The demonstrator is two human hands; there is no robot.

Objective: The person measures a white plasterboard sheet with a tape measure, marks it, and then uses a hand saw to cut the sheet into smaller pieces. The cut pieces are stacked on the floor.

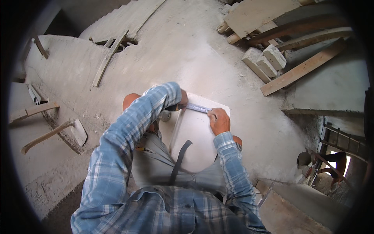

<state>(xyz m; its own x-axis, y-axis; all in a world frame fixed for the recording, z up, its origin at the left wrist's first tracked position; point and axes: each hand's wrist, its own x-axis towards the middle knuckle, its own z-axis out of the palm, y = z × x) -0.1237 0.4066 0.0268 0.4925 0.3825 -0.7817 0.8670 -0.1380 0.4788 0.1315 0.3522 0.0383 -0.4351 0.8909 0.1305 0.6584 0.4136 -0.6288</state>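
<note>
Across the far part of a white slab (198,134) in front of my body, a tape measure's pale blade (198,108) lies stretched between my two hands. My left hand (182,98) is closed on the tape measure's dark case, which is mostly hidden by the hand and sleeve. At the blade's other end, the fingers of my right hand (219,121) pinch it against the slab near its right edge. A dark strap (180,160) hangs from my waist over the slab's near part.
Pale blocks (269,62) and stacked planks (304,66) lie at the far right. To the left are a hoe (79,132) and a loose plank (107,64) on the dusty floor (175,50). A bucket (304,159) stands at right, near another person (337,165).
</note>
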